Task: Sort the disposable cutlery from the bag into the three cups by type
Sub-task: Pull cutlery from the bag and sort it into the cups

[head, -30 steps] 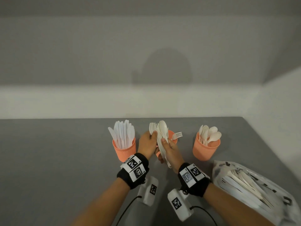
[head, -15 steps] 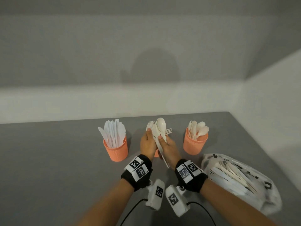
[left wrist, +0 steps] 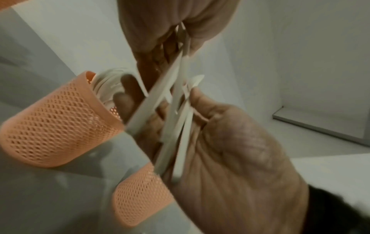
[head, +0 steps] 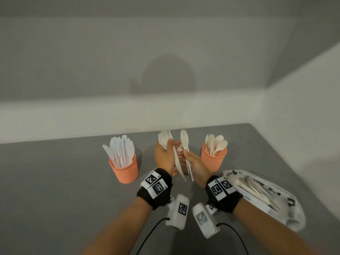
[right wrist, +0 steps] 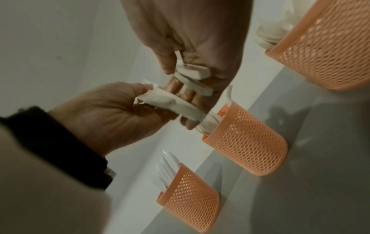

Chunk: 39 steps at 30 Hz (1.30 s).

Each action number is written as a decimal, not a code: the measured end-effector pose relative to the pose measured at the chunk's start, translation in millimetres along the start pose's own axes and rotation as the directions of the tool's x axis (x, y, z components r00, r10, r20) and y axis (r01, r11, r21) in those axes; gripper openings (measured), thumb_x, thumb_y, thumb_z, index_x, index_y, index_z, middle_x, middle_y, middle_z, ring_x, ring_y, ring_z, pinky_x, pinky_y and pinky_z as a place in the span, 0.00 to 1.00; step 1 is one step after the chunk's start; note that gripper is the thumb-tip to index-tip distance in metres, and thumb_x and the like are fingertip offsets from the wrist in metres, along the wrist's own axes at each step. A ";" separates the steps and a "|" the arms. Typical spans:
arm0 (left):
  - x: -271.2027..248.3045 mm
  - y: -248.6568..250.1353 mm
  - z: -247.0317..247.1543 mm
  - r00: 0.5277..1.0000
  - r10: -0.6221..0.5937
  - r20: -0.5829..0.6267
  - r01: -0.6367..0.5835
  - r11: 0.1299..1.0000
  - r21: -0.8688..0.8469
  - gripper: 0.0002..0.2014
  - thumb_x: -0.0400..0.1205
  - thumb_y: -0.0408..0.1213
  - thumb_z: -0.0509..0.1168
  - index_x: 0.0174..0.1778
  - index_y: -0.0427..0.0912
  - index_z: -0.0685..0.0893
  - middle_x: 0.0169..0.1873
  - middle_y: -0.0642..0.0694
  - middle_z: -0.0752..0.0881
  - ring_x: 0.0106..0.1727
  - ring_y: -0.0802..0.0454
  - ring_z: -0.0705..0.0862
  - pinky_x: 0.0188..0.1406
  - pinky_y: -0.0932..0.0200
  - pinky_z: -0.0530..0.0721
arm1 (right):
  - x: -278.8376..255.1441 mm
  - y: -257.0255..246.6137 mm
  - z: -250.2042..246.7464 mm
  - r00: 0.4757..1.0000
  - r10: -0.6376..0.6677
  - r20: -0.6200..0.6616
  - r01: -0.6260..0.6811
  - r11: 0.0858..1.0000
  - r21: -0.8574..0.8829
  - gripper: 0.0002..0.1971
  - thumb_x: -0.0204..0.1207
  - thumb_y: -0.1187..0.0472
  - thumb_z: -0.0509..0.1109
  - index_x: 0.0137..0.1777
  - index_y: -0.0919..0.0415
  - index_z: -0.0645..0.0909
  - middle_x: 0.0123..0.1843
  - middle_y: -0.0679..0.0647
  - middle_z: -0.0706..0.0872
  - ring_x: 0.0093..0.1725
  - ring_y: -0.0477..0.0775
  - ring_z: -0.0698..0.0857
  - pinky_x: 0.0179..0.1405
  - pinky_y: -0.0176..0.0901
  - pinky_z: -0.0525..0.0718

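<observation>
Both hands are up over the middle cup (right wrist: 246, 142), splitting one handful. The left hand (head: 163, 156) is curled round a bunch of forks (head: 164, 139), tines up; the right hand (head: 196, 165) pinches a spoon (head: 184, 139) with a few more handles, bowl up. The spoon cup (head: 213, 159) stands just to the right of that hand — the nearer one — so the upright spoon probably goes there. The knife cup (head: 125, 170) is far left, the bag (head: 263, 196) on the bench (head: 55, 181) by the right forearm.
</observation>
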State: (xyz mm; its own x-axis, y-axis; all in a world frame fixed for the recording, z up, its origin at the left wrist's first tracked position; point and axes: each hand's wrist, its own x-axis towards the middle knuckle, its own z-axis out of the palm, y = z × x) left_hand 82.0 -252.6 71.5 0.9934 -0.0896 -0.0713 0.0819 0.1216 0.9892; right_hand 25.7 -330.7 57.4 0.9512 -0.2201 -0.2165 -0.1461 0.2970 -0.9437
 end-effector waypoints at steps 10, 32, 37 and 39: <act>7.4 12.6 2.3 0.983 -0.016 0.183 0.007 0.999 0.049 0.09 0.77 0.39 0.70 0.35 0.41 0.77 0.19 0.50 0.77 0.19 0.58 0.74 0.20 0.67 0.72 | -6.9 -11.3 -24.3 0.997 -0.070 -0.025 0.060 0.957 -0.283 0.17 0.86 0.52 0.51 0.42 0.53 0.79 0.19 0.44 0.64 0.14 0.40 0.59 0.13 0.30 0.57; 18.1 26.5 32.6 0.992 0.082 0.093 -0.085 0.996 0.025 0.21 0.79 0.50 0.65 0.24 0.44 0.70 0.15 0.49 0.69 0.13 0.58 0.67 0.16 0.65 0.71 | 21.4 -61.8 -72.1 0.915 -0.079 -0.396 0.143 0.981 0.134 0.10 0.64 0.60 0.53 0.33 0.62 0.75 0.14 0.44 0.63 0.14 0.42 0.60 0.18 0.34 0.62; 51.7 35.4 26.0 0.980 0.199 -0.005 -0.199 0.980 0.011 0.24 0.81 0.50 0.63 0.21 0.44 0.68 0.09 0.52 0.70 0.13 0.59 0.69 0.16 0.68 0.71 | 30.8 -83.5 -89.6 0.881 -0.107 -0.461 0.290 0.893 0.345 0.15 0.76 0.68 0.43 0.31 0.60 0.66 0.13 0.45 0.64 0.14 0.42 0.63 0.18 0.32 0.66; 59.4 28.1 27.7 0.977 0.211 -0.008 -0.211 0.977 0.024 0.23 0.82 0.49 0.62 0.22 0.43 0.69 0.08 0.52 0.70 0.13 0.60 0.70 0.16 0.69 0.72 | 36.4 -80.9 -91.5 0.861 -0.105 -0.498 0.326 0.866 0.380 0.16 0.75 0.70 0.42 0.30 0.60 0.65 0.15 0.46 0.65 0.13 0.41 0.63 0.17 0.31 0.66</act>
State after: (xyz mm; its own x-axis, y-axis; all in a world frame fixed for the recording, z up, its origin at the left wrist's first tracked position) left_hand 141.1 -281.9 98.7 0.9889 -0.0541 0.1381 -0.1313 0.1139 0.9848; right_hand 47.3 -447.7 103.0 0.6987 -0.6834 -0.2115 0.2865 0.5383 -0.7926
